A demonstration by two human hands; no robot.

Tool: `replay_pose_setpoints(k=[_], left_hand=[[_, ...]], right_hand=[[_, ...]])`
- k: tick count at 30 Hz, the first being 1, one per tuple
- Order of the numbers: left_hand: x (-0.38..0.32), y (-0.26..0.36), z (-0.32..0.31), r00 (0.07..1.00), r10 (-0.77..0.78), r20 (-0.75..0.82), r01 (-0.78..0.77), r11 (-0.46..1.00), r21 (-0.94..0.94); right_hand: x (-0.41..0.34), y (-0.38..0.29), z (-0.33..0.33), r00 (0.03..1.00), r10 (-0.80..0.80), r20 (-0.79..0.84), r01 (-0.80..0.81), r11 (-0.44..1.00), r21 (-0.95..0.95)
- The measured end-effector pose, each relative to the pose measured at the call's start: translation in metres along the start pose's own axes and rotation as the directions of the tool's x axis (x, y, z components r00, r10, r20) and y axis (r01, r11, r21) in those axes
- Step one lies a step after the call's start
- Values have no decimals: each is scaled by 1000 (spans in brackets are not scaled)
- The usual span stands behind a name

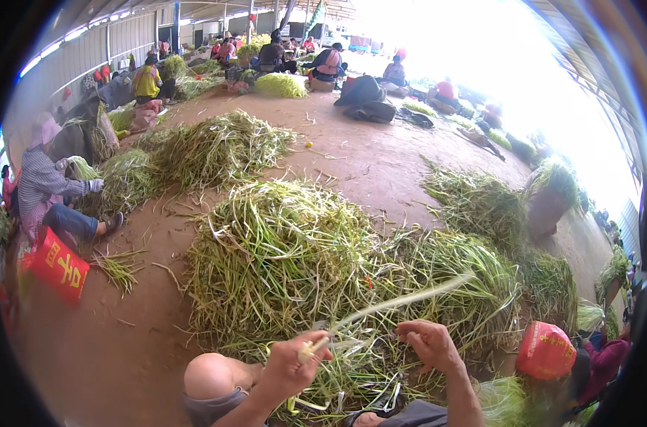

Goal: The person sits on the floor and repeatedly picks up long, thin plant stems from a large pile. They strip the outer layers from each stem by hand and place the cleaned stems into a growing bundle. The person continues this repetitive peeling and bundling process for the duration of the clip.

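Note:
My left hand (295,363) grips a pale green stalk, its whitish butt end (305,352) showing at the near side of the fist. The stalk's long blurred blade (403,304) reaches up and to the right over the greens. My right hand (431,344) hovers beside it, apart from the stalk, with bent, spread fingers and nothing visible in them. Beneath both hands lie loose stalks and trimmings (350,373). A large heap of long green stalks (280,256), some yellowed, rises just beyond them. My bare knee (211,373) shows at the lower left.
More heaps of stalks lie right (457,272) and farther back (222,144). A person in a pink hat (51,171) sits left, holding greens, near a red bag (59,267). Another red bag (546,349) is at right beside a person in dark red (604,363). Several people sit behind.

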State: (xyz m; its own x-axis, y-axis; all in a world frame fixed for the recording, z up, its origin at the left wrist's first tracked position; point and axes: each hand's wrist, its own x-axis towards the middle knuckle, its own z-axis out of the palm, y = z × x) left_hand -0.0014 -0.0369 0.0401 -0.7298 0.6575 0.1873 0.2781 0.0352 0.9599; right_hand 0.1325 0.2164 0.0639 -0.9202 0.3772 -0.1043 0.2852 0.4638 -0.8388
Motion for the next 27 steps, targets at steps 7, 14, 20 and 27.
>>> replay_pose_setpoints(k=[7, 14, 20, 27], left_hand=[[-5, -9, 19, 940, 176, 293, -199, 979, 52], [-6, 0, 15, 881, 19, 472, -96, 985, 141], [-3, -3, 1, 863, 96, 496, -175, 978, 116], [-1, 6, 1, 971, 192, -141, -193, 981, 9]], right_hand=[[-9, -16, 44, 930, -285, 234, 96, 799, 594], [9, 23, 1, 870, -278, -407, 492, 550, 675], [-3, 128, -82, 687, 56, -725, 657, 379, 652], [-15, 186, -105, 627, 230, -745, 655, 362, 663]])
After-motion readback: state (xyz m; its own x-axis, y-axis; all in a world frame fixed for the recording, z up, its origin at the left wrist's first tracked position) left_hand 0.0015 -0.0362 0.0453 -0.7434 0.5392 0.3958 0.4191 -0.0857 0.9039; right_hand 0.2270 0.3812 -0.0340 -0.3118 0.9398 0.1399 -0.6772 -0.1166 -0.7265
